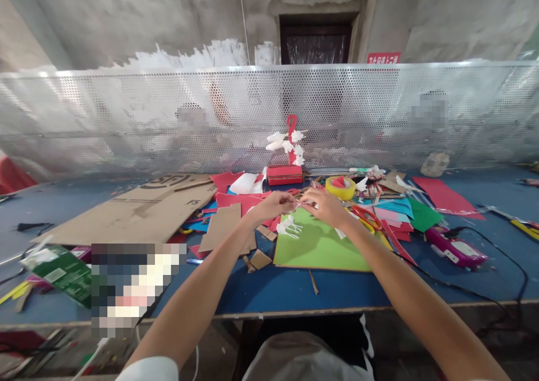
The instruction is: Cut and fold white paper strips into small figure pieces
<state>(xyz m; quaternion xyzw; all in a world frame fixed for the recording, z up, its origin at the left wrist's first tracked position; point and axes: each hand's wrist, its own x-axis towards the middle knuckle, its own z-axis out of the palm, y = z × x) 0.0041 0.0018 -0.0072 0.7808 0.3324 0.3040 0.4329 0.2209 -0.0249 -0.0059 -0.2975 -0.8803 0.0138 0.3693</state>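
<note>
My left hand (275, 204) and my right hand (327, 206) meet over the green sheet (324, 252). Both are closed in a pinch on a small, thin white piece (301, 203), which looks like paper; my fingers cover most of it. Just below my left hand, a white cut-out with thin strips (289, 226) lies on the green sheet. Orange-handled scissors (367, 218) rest beside my right forearm. Behind my hands stands a red stand with a curled top (292, 124), with white flower-like pieces (297, 137) attached and a red box-shaped base (285, 175).
Brown cardboard (130, 210) covers the table's left side. A yellow tape roll (340, 188) sits behind my right hand. Further right are a purple device (457, 249) with a black cable and a red sheet (446, 194). A perforated metal screen (244, 111) borders the blue table's back.
</note>
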